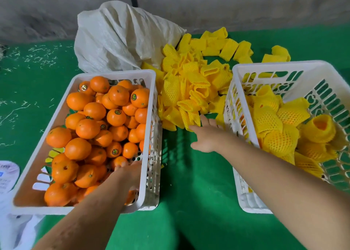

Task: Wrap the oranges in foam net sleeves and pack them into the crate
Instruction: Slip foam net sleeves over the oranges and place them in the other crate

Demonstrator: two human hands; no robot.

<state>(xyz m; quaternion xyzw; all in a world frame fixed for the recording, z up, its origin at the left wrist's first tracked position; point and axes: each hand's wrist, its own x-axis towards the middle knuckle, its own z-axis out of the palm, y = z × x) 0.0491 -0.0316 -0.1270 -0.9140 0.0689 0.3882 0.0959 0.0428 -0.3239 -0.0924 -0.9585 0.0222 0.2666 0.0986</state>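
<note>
A white crate (pixel 115 73) on the left is heaped with bare oranges (pixel 94 110), some with stickers. My left hand (pixel 130 172) reaches into its near right corner and curls over an orange (pixel 119 161) there. A loose pile of yellow foam net sleeves (pixel 189 90) lies between the crates. My right hand (pixel 206 136) stretches toward it with fingers extended, fingertips touching the nearest sleeve (pixel 193 118). The white crate (pixel 265 65) on the right holds several sleeve-wrapped oranges (pixel 280 141).
Everything stands on a green cloth surface (pixel 189 183) strewn with pale shavings at the left. A white woven sack (pixel 121 35) lies behind the left crate against a grey wall. More sleeves (pixel 229 47) trail off at the back. White plastic packaging (pixel 7 176) sits at the lower left.
</note>
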